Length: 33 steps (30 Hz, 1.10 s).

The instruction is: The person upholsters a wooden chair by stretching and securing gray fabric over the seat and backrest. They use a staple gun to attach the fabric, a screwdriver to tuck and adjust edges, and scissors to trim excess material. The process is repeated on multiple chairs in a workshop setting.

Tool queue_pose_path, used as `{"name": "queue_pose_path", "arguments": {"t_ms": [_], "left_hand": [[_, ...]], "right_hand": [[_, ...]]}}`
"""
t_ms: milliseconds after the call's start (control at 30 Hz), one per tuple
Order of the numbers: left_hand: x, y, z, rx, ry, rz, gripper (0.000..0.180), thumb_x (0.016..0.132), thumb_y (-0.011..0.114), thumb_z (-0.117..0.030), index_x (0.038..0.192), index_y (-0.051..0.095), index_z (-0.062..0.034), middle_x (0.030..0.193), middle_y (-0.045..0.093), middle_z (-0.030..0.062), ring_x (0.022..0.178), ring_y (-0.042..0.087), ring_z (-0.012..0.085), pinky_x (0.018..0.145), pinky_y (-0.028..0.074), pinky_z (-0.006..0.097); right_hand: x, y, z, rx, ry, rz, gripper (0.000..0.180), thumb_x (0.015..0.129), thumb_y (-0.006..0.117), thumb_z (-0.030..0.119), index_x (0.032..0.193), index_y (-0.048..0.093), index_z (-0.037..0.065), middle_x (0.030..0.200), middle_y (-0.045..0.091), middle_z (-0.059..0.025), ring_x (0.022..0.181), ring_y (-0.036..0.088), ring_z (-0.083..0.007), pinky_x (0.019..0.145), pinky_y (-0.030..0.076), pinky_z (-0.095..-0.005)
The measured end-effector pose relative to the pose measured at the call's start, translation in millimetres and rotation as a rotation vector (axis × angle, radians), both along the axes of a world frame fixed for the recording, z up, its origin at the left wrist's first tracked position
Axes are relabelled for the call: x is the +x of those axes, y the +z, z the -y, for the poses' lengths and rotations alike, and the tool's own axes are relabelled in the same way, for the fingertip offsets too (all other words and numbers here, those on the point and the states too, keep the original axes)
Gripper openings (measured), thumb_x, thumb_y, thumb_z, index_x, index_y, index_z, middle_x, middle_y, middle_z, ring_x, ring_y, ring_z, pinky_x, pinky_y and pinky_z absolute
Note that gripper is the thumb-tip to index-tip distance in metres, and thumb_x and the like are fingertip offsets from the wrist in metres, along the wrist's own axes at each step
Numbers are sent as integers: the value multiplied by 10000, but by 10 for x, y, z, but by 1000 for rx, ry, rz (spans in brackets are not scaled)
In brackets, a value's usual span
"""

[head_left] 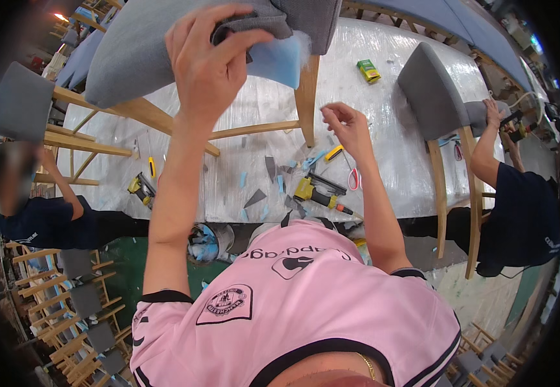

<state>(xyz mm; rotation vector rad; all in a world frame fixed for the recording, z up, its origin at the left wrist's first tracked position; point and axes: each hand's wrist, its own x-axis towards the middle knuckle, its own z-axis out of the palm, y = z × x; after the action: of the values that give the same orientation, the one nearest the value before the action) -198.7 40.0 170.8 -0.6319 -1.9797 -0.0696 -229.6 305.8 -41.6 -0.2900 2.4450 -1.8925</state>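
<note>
A grey upholstered chair (135, 51) with wooden legs stands on the wrapped tabletop before me. My left hand (206, 68) grips a folded edge of its grey fabric (264, 22), with thumb and fingers bent around it. Beside that fold, blue foam (277, 61) and some white wadding show from under the cover. My right hand (351, 129) is raised to the right of the chair leg, apart from the chair. Its fingers are curled in toward the thumb; whether they hold anything small I cannot make out.
A yellow staple gun (315, 193), scissors (354, 179) and fabric scraps (254, 198) lie near the table edge. Farther off is a green-yellow box (368, 71). Co-workers (519, 200) (41, 213) work at chairs on both sides. A bucket (212, 242) of scraps stands below.
</note>
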Motion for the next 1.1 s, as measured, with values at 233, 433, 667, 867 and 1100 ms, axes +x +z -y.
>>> {"name": "queue_pose_path", "arguments": {"t_ms": [233,433,667,867,1100], "left_hand": [[-251,78,-189,33,-22,25,274,761,856,-294,939,716,-139,1262,673,104,1139,615,312,988,388,507],[-185,37,-206,60,89,131,341,738,862,-288,940,629,-144,1302,620,134,1170,575,350,995,347,513],[-358,-30,-116,14,-76,57,308,835,836,-416,1005,712,-191,1353,648,55,1234,562,269,1047,302,467],[-188,65,-117,175,-95,118,299,805,821,-282,1015,666,-137,1245,648,141,1151,582,345,994,354,494],[-121,136,-240,186,-76,136,304,882,754,-326,1124,712,-147,1198,659,96,1161,583,303,1041,342,481]], "right_hand": [[591,-3446,-1485,909,-300,457,518,854,724,285,1284,617,17,1199,677,-271,1115,644,-462,990,509,-525],[879,-3384,-1409,787,-345,459,489,843,733,223,1255,563,23,1140,685,-254,1079,671,-439,913,536,-514],[694,-3458,-1568,218,-441,705,641,843,764,215,1383,471,31,1057,705,-147,919,712,-299,794,563,-411],[801,-1366,-515,-602,108,349,790,860,775,127,1542,378,102,1130,633,-55,991,650,-173,851,550,-333],[442,3,364,-250,-17,-323,755,755,900,156,1364,459,96,1212,590,-99,1030,591,-183,909,494,-337]]}}
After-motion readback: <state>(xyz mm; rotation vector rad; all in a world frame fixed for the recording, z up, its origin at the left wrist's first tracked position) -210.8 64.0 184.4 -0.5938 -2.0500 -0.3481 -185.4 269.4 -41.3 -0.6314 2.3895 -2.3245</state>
